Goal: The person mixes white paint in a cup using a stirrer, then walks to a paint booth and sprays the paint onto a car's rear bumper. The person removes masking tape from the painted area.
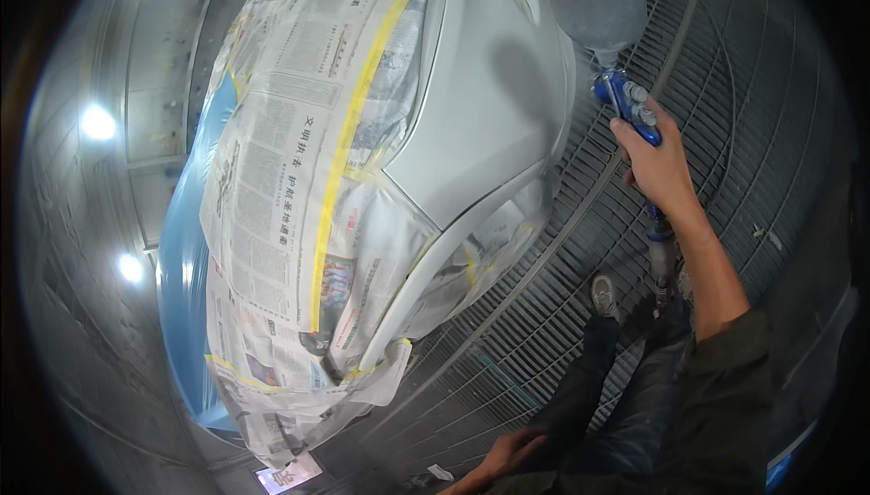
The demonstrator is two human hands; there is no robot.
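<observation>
My right hand (659,161) is closed around a blue paint spray gun (627,101), out to the right of a pale grey-white car panel (498,87). A large translucent cup (603,1) is attached to the gun, and below my grip its handle runs down to a fitting (662,255). Newspaper sheets (263,160) cover the neighbouring body of the car, held by yellow masking tape (358,123). Low in the picture, my left hand (512,454) hangs by my leg, away from the car; its fingers are too dim and turned away to read.
Blue plastic sheeting (186,286) wraps the car's far left side. A slatted metal grate floor (562,286) lies underfoot, with a thin dark hose (730,87) curving across it at the right. Bright lamps (98,122) shine from the left wall.
</observation>
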